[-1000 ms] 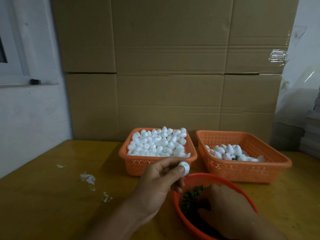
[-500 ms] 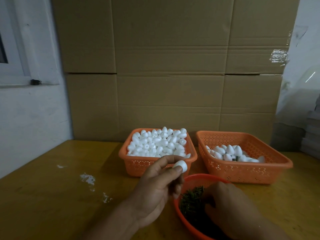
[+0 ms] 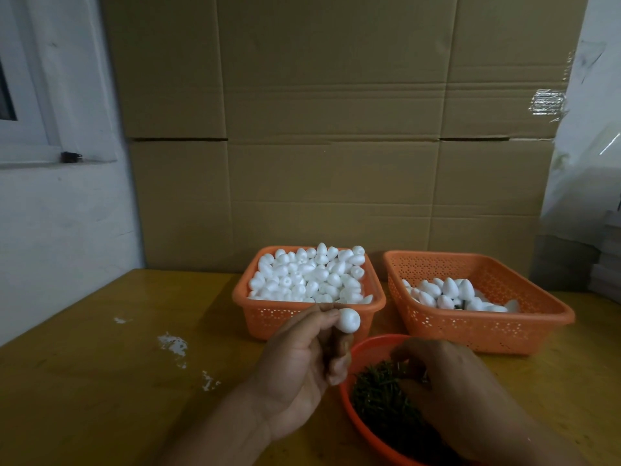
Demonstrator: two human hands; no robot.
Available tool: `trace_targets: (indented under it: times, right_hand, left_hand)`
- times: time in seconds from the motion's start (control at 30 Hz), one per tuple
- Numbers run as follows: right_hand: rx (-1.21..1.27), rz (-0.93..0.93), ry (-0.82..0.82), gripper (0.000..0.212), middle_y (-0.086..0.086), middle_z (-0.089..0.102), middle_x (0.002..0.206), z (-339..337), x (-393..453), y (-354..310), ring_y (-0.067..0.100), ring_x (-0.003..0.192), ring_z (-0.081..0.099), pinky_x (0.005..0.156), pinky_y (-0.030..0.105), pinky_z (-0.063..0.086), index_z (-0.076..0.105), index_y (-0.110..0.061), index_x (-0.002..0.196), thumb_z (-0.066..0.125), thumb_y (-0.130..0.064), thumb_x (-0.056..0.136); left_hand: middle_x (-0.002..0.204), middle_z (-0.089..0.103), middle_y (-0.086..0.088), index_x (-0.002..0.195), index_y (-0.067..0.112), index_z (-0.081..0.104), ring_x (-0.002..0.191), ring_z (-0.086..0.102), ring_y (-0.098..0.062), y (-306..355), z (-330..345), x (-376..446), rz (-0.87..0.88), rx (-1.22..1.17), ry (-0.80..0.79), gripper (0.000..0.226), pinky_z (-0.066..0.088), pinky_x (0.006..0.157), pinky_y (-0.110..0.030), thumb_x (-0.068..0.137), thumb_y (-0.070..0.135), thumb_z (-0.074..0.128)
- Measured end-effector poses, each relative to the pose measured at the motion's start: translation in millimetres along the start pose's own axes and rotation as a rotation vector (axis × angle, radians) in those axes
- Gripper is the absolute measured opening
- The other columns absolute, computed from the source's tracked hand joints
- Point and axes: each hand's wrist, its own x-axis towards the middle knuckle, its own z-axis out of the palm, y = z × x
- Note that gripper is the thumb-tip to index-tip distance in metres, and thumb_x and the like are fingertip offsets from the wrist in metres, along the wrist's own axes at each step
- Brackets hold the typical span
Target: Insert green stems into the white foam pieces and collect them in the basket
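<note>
My left hand pinches a white foam piece between thumb and fingertips, just in front of the left orange basket, which is heaped with white foam pieces. My right hand reaches into a round red bowl of green stems, its fingers curled down among them; whether it grips a stem is hidden. The right orange basket holds several foam pieces, with a dark stem showing between them.
The baskets and bowl stand on a yellow wooden table with white specks on its left part. Large cardboard sheets stand behind the baskets. A white wall with a window frame is at the left, stacked material at the right.
My left hand has lifted the foam piece slightly and turned it. My right hand has shifted farther back over the stems in the bowl.
</note>
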Motion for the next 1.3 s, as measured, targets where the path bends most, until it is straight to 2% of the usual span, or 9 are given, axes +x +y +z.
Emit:
trace_targets:
  times: [0.13, 0.4, 0.5, 0.7, 0.87, 1.0, 1.1, 1.17, 1.3]
  right_hand:
    - [-0.058, -0.004, -0.004, 0.051, -0.016, 0.067, 0.107, -1.2, 0.6, 1.9, 0.001, 0.097, 0.062, 0.090, 0.022, 0.053, 0.057, -0.037, 0.135, 0.071, -0.025, 0.087]
    - [-0.308, -0.006, -0.043, 0.033, -0.012, 0.062, 0.109, -8.2, -0.9, 8.9, 0.007, 0.102, 0.059, 0.085, 0.025, 0.054, 0.057, -0.037, 0.123, 0.056, -0.022, 0.094]
    - [-0.202, -0.012, -0.048, 0.020, -0.013, 0.067, 0.102, -7.3, 1.4, 10.2, 0.001, 0.093, 0.062, 0.084, 0.024, 0.056, 0.066, -0.039, 0.110, 0.059, -0.029, 0.094]
    - [-0.086, 0.003, -0.103, 0.012, -0.016, 0.070, 0.092, -3.1, 3.3, 15.0, 0.000, 0.084, 0.066, 0.082, 0.025, 0.058, 0.071, -0.036, 0.100, 0.062, -0.037, 0.093]
    - [-0.004, -0.023, 0.040, 0.028, -0.011, 0.067, 0.068, -5.5, 3.6, 13.6, 0.003, 0.064, 0.063, 0.063, 0.024, 0.054, 0.069, -0.032, 0.072, 0.061, -0.049, 0.093]
    - [0.362, -0.096, 0.234, 0.006, -0.023, 0.068, 0.062, -12.5, -1.1, 4.1, -0.001, 0.056, 0.063, 0.052, 0.014, 0.047, 0.077, -0.042, 0.069, 0.079, -0.045, 0.074]
    - [0.598, -0.154, 0.308, 0.014, -0.012, 0.071, 0.062, -14.7, -6.9, -4.2, 0.011, 0.051, 0.062, 0.043, 0.022, 0.048, 0.076, -0.045, 0.071, 0.073, -0.057, 0.064]
    - [0.623, -0.207, 0.331, 0.017, -0.008, 0.071, 0.064, -13.8, -9.0, -8.8, 0.014, 0.053, 0.063, 0.046, 0.029, 0.049, 0.077, -0.044, 0.074, 0.068, -0.058, 0.070]
    - [0.586, -0.238, 0.339, 0.028, -0.013, 0.072, 0.072, -10.1, -10.2, -14.1, 0.011, 0.066, 0.067, 0.055, 0.026, 0.050, 0.078, -0.037, 0.081, 0.059, -0.056, 0.079]
  left_hand:
    - [0.069, 0.049, -0.005, 0.091, 0.015, 0.072, 0.054, 0.042, -0.013, 0.5, -0.5, 0.8, -0.018, -0.033, 0.000, 0.021, 0.033, 0.051, -0.025, 0.088, 0.030, 0.058]
    - [0.068, 0.046, -0.004, 0.086, 0.015, 0.075, 0.053, 0.040, -0.012, 1.2, 1.3, 1.1, -0.046, -0.083, -0.015, 0.022, 0.032, 0.049, -0.024, 0.085, 0.030, 0.058]
    - [0.067, 0.046, -0.003, 0.085, 0.017, 0.076, 0.052, 0.040, -0.012, 1.6, 2.1, 0.6, -0.056, -0.075, -0.021, 0.024, 0.033, 0.049, -0.024, 0.085, 0.031, 0.057]
    - [0.066, 0.045, -0.002, 0.087, 0.016, 0.076, 0.051, 0.040, -0.011, 2.9, 2.2, 0.7, -0.086, -0.105, -0.022, 0.024, 0.034, 0.048, -0.023, 0.084, 0.030, 0.058]
    - [0.065, 0.043, -0.003, 0.085, 0.016, 0.076, 0.051, 0.039, -0.012, 2.8, 2.7, 0.7, -0.091, -0.129, -0.013, 0.023, 0.033, 0.047, -0.023, 0.085, 0.031, 0.059]
    - [0.065, 0.042, -0.002, 0.083, 0.018, 0.074, 0.050, 0.038, -0.011, 2.5, 2.6, 0.9, -0.102, -0.121, -0.015, 0.026, 0.034, 0.046, -0.023, 0.090, 0.038, 0.059]
    - [0.064, 0.044, -0.002, 0.091, 0.015, 0.072, 0.050, 0.040, -0.011, 1.2, 1.9, -0.2, -0.102, -0.117, 0.002, 0.029, 0.035, 0.046, -0.023, 0.091, 0.042, 0.060]
    - [0.063, 0.045, -0.002, 0.095, 0.013, 0.069, 0.050, 0.040, -0.012, 0.5, 2.1, -1.2, -0.102, -0.098, 0.015, 0.033, 0.035, 0.046, -0.023, 0.091, 0.045, 0.061]
    - [0.061, 0.044, -0.002, 0.102, 0.011, 0.062, 0.048, 0.040, -0.012, -0.1, 4.6, -2.5, -0.096, -0.040, 0.037, 0.041, 0.033, 0.046, -0.023, 0.086, 0.049, 0.064]
